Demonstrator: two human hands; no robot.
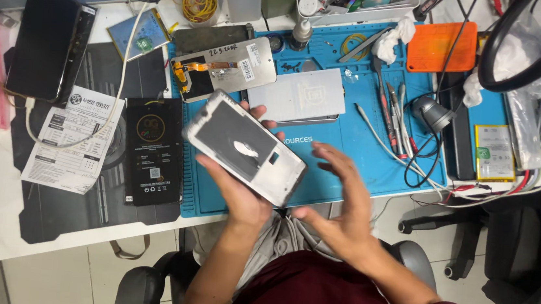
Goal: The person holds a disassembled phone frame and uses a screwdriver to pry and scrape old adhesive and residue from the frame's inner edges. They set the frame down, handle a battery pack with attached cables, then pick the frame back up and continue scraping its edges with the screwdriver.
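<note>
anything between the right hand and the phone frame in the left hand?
Head view: nothing. Bare blue silicone work mat shows in the gap between the open right hand and the white-edged grey phone frame held by the left hand.

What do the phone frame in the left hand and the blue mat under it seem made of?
Phone frame: likely plastic or painted metal, matte white rim around a dull grey panel. Blue mat: looks like soft silicone or rubber, matte, with moulded compartments along its far edge. The left hand grips the frame.

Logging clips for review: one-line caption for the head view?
Left hand holds a phone frame above the blue mat; right hand open beside it.
</note>
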